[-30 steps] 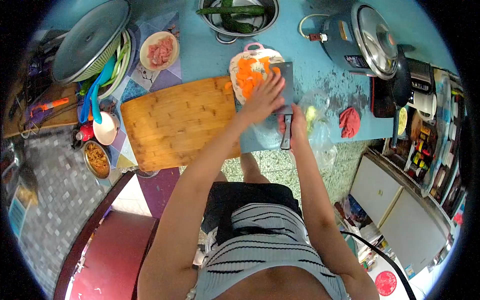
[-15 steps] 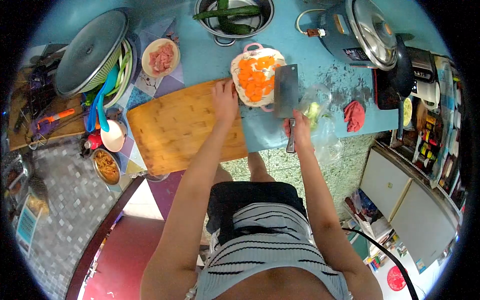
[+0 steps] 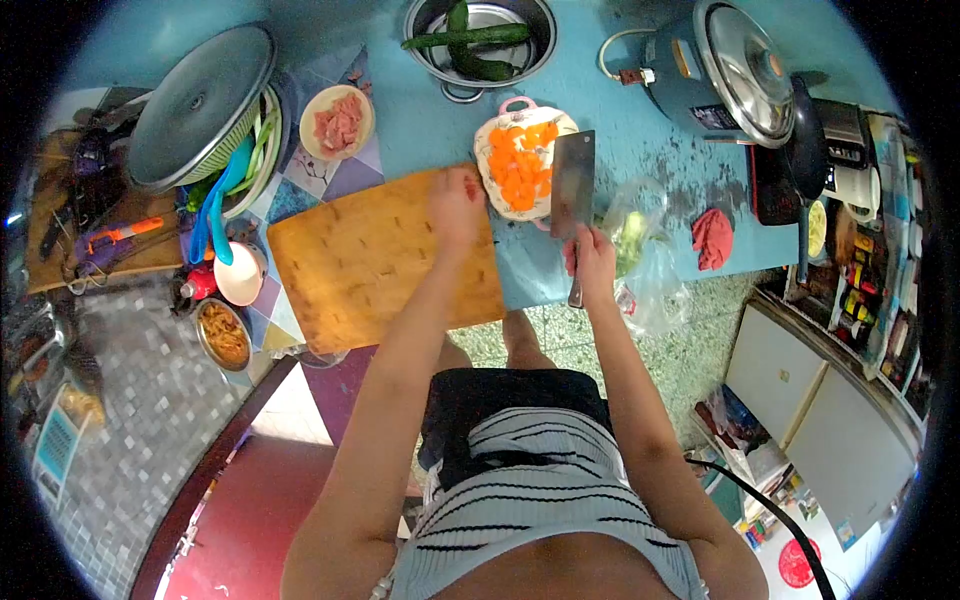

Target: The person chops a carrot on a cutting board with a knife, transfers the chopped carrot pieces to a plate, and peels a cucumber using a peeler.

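Observation:
My right hand (image 3: 594,262) is wrapped round the handle of a cleaver (image 3: 573,180), whose broad blade points away from me and overlaps the right rim of a plate. That white plate (image 3: 561,122) has pink handles and bears sliced carrots (image 3: 522,170). Over the upper right corner of a wooden cutting board (image 3: 375,260), my left hand (image 3: 457,205) is smeared by motion, close to the plate's left side. Its fingers are too blurred to read.
A pot (image 3: 548,50) with cucumbers stands at the back; a bowl (image 3: 308,112) of raw meat sits left of it. On the right are a plastic bag (image 3: 655,270) with a green vegetable, a red cloth (image 3: 712,238) and a rice cooker (image 3: 690,85). A large basket (image 3: 205,110) stands far left.
The whole view has shifted slightly. My left hand, sharp before with fingers at the plate's left edge, is now blurred over the board's corner. The cleaver remains in my right hand.

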The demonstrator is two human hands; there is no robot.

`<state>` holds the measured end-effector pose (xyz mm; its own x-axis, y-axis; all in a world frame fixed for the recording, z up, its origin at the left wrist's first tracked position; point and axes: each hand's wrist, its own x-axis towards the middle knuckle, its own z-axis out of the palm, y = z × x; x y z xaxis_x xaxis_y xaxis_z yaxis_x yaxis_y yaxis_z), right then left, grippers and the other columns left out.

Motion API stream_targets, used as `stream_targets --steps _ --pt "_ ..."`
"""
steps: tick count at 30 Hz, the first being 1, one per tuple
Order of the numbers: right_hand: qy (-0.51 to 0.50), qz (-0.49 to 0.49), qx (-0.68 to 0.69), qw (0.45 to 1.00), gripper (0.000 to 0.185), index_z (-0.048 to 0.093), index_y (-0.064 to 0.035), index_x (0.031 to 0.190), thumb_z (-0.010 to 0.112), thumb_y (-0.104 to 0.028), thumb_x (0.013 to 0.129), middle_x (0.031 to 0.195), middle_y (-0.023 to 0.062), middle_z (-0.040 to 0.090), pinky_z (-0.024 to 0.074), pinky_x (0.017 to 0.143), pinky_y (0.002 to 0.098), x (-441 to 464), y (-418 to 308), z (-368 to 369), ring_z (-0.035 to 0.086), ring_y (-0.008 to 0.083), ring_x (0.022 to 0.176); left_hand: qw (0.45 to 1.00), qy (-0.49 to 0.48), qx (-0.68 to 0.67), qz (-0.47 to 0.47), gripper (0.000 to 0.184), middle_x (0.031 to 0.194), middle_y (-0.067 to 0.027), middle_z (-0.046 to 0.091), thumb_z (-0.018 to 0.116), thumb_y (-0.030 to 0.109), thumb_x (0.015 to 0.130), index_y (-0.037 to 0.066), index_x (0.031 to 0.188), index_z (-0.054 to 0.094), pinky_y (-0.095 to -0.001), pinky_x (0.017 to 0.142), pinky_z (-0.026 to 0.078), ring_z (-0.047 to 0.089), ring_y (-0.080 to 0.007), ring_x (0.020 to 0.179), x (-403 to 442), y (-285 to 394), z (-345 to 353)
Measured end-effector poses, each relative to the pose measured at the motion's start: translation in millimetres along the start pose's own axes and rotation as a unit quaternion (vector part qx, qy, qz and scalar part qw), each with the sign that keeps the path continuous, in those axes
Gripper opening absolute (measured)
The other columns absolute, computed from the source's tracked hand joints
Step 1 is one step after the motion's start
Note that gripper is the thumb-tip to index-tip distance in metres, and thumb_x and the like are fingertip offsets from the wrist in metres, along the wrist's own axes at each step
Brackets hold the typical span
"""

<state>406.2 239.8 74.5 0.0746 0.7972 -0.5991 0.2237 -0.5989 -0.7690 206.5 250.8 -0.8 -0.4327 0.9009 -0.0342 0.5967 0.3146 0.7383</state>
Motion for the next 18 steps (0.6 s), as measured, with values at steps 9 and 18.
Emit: stream_targets --steps 9,18 --pt "0.004 -0.106 -0.096 0.99 0.021 0.057 0.0 0.081 0.051 -0.02 0.085 0.053 0.0078 0.054 0.0411 0.042 0.031 -34 6 24 0.052 0.0171 0.042 0.974 0.201 -0.032 0.102 0.016 0.089 -0.0134 0.055 0.053 0.004 0.079 0.004 0.094 0.057 -0.0391 0.072 0.043 0.053 -0.0312 0.086 74 49 -24" --pt "-0.195 -0.31 -0.419 0.831 0.053 0.043 -0.0061 0.119 0.062 -0.008 0.069 0.094 0.0149 0.056 0.048 0.069 0.039 -31 32 96 0.056 0.032 0.083 0.946 -0.046 0.203 0.249 0.035 0.116 -0.0137 0.051 0.049 0.001 0.076 0.009 0.11 0.055 -0.0385 0.091 0.039 0.047 -0.0315 0.109 189 51 -40"
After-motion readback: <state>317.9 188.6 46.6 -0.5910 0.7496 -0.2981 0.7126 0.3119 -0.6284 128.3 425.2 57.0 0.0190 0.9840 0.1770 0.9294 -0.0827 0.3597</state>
